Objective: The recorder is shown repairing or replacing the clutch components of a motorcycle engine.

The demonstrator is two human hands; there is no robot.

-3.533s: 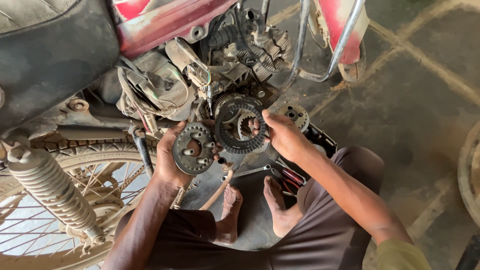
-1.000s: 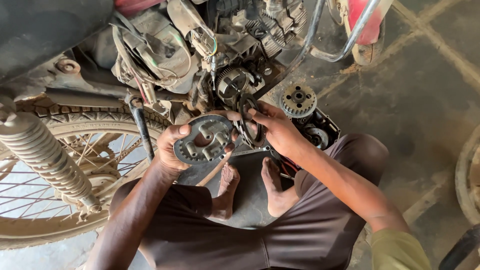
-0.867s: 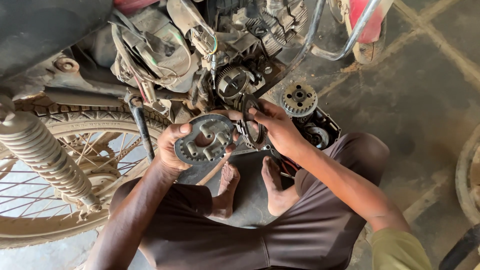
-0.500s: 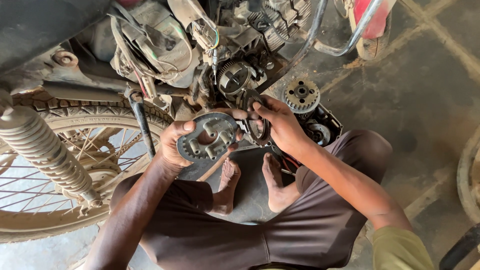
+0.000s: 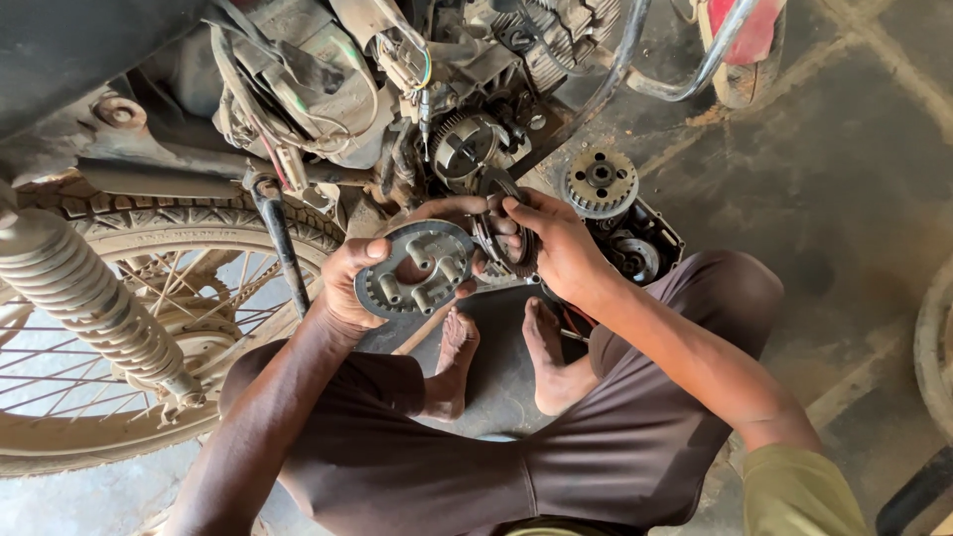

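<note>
**Clutch parts come away from the engine and meet in the hands**

The person squats barefoot beside the motorcycle, and the engine (image 5: pixel 467 149) with its side open is the thing to steer by. Just below it, the left hand (image 5: pixel 347 288) grips a round grey plate (image 5: pixel 415 268) by its rim, the face with four short posts turned up toward the camera. The right hand (image 5: pixel 561 248) is closed around a stack of dark rings (image 5: pixel 501 238), held on edge so they touch the plate's right side.

A few seconds ago both hands were pressed up against the engine with these parts held close to the housing. Now they sit lower and nearer the lap, and the toothed hub (image 5: pixel 465 147) inside the engine shows bare. The plate has also tilted flatter than it was a second back. To my eye the pieces are off the machine and being looked over or matched together in the hands.

Right of the engine, a small gear (image 5: pixel 599 182) rests on an open cover (image 5: pixel 645 243) on the floor. Left of it stand the rear wheel (image 5: pixel 119 328) and shock spring (image 5: pixel 89 298).
</note>
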